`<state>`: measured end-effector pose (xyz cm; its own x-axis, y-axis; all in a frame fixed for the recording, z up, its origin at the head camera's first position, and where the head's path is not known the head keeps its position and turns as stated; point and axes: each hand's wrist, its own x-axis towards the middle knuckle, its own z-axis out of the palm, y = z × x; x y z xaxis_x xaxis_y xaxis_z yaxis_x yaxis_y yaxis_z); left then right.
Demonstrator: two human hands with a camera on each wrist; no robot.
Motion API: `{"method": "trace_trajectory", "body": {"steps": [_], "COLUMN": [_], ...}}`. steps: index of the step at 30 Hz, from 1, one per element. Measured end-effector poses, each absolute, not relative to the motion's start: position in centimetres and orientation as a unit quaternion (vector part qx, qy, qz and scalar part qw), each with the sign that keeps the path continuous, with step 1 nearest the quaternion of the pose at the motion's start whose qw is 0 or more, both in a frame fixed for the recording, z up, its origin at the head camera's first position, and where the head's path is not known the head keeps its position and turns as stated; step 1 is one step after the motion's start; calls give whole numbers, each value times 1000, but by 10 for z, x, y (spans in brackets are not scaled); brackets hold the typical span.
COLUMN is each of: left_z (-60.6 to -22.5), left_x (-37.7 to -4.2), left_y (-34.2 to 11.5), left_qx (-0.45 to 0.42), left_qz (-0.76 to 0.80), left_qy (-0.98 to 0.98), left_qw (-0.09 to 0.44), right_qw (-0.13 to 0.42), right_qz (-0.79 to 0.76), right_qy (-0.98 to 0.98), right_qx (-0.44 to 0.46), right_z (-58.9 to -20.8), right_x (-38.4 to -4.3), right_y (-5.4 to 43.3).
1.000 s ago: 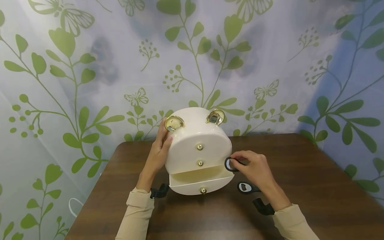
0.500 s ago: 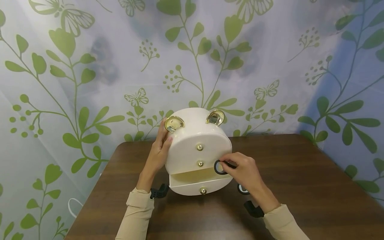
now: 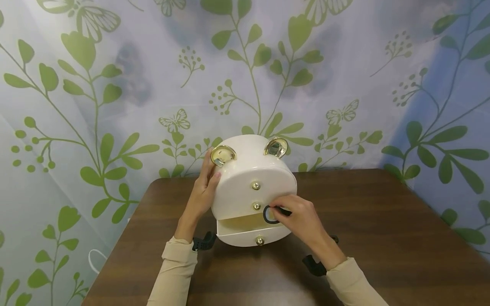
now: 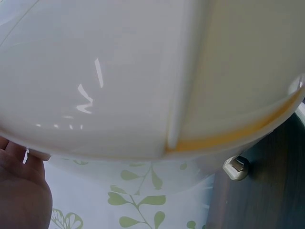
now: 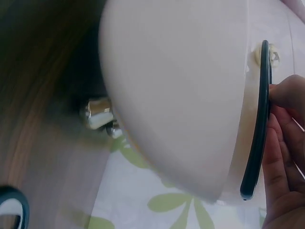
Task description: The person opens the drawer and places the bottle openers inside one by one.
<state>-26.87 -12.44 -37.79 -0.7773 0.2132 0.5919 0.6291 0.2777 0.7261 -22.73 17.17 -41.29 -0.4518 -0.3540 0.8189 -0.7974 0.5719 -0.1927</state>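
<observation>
A white, rounded drawer box (image 3: 233,195) with gold ears and gold knobs stands on the table, its bottom drawer (image 3: 237,241) pulled out. My left hand (image 3: 203,193) holds the box's left side, thumb at the front edge, fingers reaching up behind the ear. Pinched by my right hand (image 3: 302,216) is a black-rimmed bottle opener (image 3: 265,216), over the right part of the drawer's opening. In the right wrist view the bottle opener (image 5: 259,124) shows edge-on along the drawer gap, thumb on one face and fingers below.
A second bottle opener (image 5: 19,202) lies on the brown table (image 3: 383,212); in the head view my right forearm mostly covers it. Gold feet (image 5: 97,114) show under the box. A leaf-patterned cloth (image 3: 153,85) hangs behind the table.
My right hand has carried the bottle opener leftward, from beside the box's right edge to over the open drawer. The left hand keeps its hold on the box.
</observation>
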Motion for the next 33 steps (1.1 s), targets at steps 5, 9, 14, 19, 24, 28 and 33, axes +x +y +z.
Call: {"method": "trace_trajectory", "body": {"steps": [5, 9, 14, 19, 24, 28, 33], "left_z": [-377, -378, -378, -377, -378, -378, -379], "left_x": [-269, -269, -269, -270, -269, -269, -269], "left_y": [-125, -124, -123, -123, -124, -123, -123], "left_qx": [-269, -263, -262, -264, -263, -261, -261], "left_qz": [-537, -535, -537, -536, -537, -541, -544], "left_qy": [-775, -779, -779, -778, -778, -776, -775], "left_qw": [194, 192, 191, 194, 194, 191, 188], "right_qw": [375, 374, 372, 368, 364, 358, 357], "right_qz": [297, 299, 307, 309, 314, 317, 311], "right_qy": [-794, -789, -781, -779, -778, -778, -782], "right_qx": [375, 386, 397, 404, 405, 407, 406], "right_z": [-414, -418, -420, -423, -426, -428, -431], "right_x": [-227, -226, -227, -228, -228, -228, -228], "right_y": [162, 157, 153, 149, 148, 148, 148]}}
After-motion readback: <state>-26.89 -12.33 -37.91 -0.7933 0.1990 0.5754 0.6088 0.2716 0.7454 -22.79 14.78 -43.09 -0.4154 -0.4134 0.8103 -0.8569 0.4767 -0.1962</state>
